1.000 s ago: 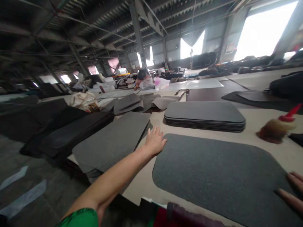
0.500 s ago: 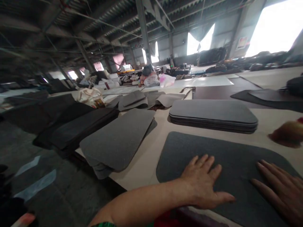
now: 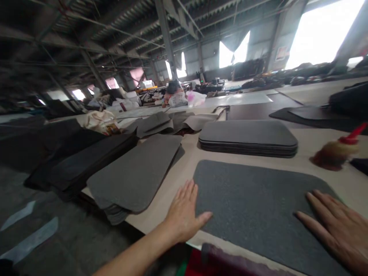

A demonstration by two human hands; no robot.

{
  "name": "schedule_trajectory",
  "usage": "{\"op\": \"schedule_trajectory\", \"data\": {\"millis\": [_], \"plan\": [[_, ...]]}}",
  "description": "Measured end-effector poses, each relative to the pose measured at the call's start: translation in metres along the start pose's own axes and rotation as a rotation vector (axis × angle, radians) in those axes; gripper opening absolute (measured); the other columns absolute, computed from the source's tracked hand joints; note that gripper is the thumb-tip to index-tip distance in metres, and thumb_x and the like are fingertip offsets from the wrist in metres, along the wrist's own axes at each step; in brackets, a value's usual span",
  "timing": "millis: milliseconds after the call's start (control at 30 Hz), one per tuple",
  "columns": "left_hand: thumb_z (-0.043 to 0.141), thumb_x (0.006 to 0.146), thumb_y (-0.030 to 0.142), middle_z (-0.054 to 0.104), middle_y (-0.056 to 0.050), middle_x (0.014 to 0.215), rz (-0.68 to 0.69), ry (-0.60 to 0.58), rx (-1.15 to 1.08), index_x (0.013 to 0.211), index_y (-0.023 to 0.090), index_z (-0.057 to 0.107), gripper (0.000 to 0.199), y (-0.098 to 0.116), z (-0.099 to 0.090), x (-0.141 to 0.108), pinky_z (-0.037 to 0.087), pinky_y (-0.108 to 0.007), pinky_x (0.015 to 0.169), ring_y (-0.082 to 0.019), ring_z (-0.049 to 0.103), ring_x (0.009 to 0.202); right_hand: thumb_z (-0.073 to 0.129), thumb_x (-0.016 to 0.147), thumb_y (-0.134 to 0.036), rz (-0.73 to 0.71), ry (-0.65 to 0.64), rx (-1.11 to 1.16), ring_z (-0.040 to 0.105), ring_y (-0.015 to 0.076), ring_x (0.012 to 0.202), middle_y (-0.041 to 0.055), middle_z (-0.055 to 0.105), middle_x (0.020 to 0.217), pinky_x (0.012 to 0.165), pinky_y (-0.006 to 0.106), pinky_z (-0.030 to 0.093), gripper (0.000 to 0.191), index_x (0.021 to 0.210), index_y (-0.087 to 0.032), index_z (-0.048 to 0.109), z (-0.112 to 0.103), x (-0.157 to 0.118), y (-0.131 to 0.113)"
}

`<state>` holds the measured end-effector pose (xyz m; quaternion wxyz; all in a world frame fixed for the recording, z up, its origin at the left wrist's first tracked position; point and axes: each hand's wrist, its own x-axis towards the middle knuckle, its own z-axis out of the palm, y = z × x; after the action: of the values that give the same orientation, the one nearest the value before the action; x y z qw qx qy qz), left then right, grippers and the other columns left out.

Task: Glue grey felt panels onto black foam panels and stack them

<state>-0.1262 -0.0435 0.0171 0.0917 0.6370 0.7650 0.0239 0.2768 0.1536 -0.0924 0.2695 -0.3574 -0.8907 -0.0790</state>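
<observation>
Dark beams ran above the bright windows, and down below, on the pale surface, lay the grey sheet, flat, round-cornered and right in front of the person! Over at its left edge was the left hand, its grip open, thumb out over the sheet and fingers angled along the border, nothing pinched. Across on the far side came the right hand, palm down over the sheet, fingers spread, that grip empty too. Where was the danger? With no finger visibly hooked beneath the material, a sideways push from either palm could have skewed the sheet, and uneven pressure might have raised a ripple between them. Just beyond sat the neat stack, near enough that a forward slide could have bumped its lowest layers out of line. And watch that red-capped bottle, beyond the right hand: a stray knuckle or a swung sheet might have toppled it, and whether the tip was sealed, nobody could tell! Left of the action, the fanned pile poked its near corner past the surface's edge, so a brushing forearm could have dragged the loose layers floorward.
</observation>
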Motion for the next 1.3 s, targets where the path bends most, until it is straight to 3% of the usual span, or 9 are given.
{"op": "schedule_trajectory", "data": {"millis": [67, 167, 300, 367, 433, 667, 833, 1033, 1300], "plan": [[0.041, 0.093, 0.065, 0.009, -0.015, 0.165, 0.001, 0.025, 0.058, 0.157, 0.006, 0.020, 0.089, -0.014, 0.005, -0.005, 0.016, -0.050, 0.126, -0.030, 0.010, 0.153, 0.023, 0.093, -0.057, 0.016, -0.087, -0.053, 0.038, 0.0423, 0.140, 0.0186, 0.049, 0.147, 0.105, 0.069, 0.039, 0.063, 0.122, -0.029, 0.071, -0.012, 0.001, -0.001], [0.039, 0.096, 0.059, 0.023, -0.013, 0.163, 0.090, 0.155, 0.124, 0.154, 0.010, 0.031, 0.077, -0.047, 0.024, -0.012, 0.025, -0.050, 0.124, -0.030, 0.023, 0.151, 0.034, 0.093, -0.064, 0.280, -0.203, -0.057, 0.043, 0.0378, 0.138, 0.0198, 0.046, 0.150, 0.114, 0.061, 0.036, 0.072, 0.139, -0.013, 0.055, -0.048, 0.004, 0.005], [0.039, 0.097, 0.054, 0.034, -0.013, 0.160, 0.210, 0.369, 0.137, 0.151, 0.015, 0.038, 0.067, -0.089, 0.050, -0.006, 0.035, -0.053, 0.118, -0.032, 0.036, 0.145, 0.031, 0.096, -0.063, 0.593, -0.212, 0.107, 0.048, 0.0325, 0.136, 0.0178, 0.052, 0.145, 0.119, 0.050, 0.034, 0.073, 0.137, -0.008, 0.056, -0.107, 0.001, 0.021], [0.035, 0.097, 0.053, 0.035, -0.014, 0.159, 0.260, 0.452, 0.126, 0.150, 0.013, 0.039, 0.066, -0.091, 0.050, 0.003, 0.037, -0.055, 0.116, -0.035, 0.037, 0.144, 0.031, 0.097, -0.061, 0.681, -0.143, 0.134, 0.049, 0.0311, 0.135, 0.0165, 0.053, 0.145, 0.120, 0.050, 0.032, 0.071, 0.138, -0.008, 0.054, -0.127, 0.001, 0.017], [0.035, 0.097, 0.053, 0.037, -0.013, 0.158, 0.322, 0.471, 0.129, 0.150, 0.015, 0.040, 0.066, -0.077, 0.040, 0.017, 0.034, -0.057, 0.117, -0.035, 0.035, 0.145, 0.030, 0.099, -0.060, 0.627, -0.126, 0.173, 0.046, 0.0293, 0.138, 0.0153, 0.050, 0.147, 0.122, 0.048, 0.030, 0.070, 0.141, -0.010, 0.053, -0.135, 0.009, 0.002], [0.032, 0.098, 0.056, 0.037, -0.007, 0.159, 0.356, 0.283, 0.232, 0.148, 0.018, 0.044, 0.064, 0.014, -0.005, 0.098, 0.027, -0.057, 0.119, -0.032, 0.027, 0.149, 0.031, 0.103, -0.057, 0.180, -0.235, 0.215, 0.033, 0.0261, 0.146, 0.0151, 0.039, 0.155, 0.121, 0.046, 0.031, 0.065, 0.148, -0.011, 0.045, -0.100, 0.100, -0.050], [0.033, 0.097, 0.062, 0.029, -0.007, 0.163, 0.194, 0.175, 0.283, 0.154, 0.020, 0.036, 0.071, 0.038, 0.004, 0.126, 0.031, -0.064, 0.113, -0.041, 0.027, 0.147, 0.037, 0.104, -0.052, 0.198, -0.286, 0.120, 0.035, 0.0262, 0.144, 0.0159, 0.041, 0.154, 0.119, 0.041, 0.029, 0.058, 0.145, -0.012, 0.047, -0.055, 0.146, -0.039], [0.034, 0.095, 0.066, 0.027, -0.006, 0.163, 0.201, 0.208, 0.263, 0.155, 0.025, 0.034, 0.072, 0.034, 0.013, 0.121, 0.029, -0.064, 0.113, -0.043, 0.026, 0.147, 0.033, 0.100, -0.066, 0.330, -0.365, 0.019, 0.026, 0.0335, 0.148, 0.0189, 0.031, 0.159, 0.120, 0.052, 0.020, 0.075, 0.151, -0.010, 0.039, -0.024, 0.126, -0.026], [0.030, 0.095, 0.067, 0.027, -0.019, 0.161, 0.157, 0.205, 0.179, 0.154, 0.011, 0.033, 0.081, -0.002, 0.007, 0.122, 0.026, -0.051, 0.120, -0.033, 0.024, 0.150, 0.020, 0.097, -0.074, 0.477, -0.437, -0.070, 0.023, 0.0345, 0.149, 0.0207, 0.024, 0.161, 0.119, 0.057, 0.023, 0.088, 0.156, -0.009, 0.031, -0.063, 0.067, 0.006]]}}
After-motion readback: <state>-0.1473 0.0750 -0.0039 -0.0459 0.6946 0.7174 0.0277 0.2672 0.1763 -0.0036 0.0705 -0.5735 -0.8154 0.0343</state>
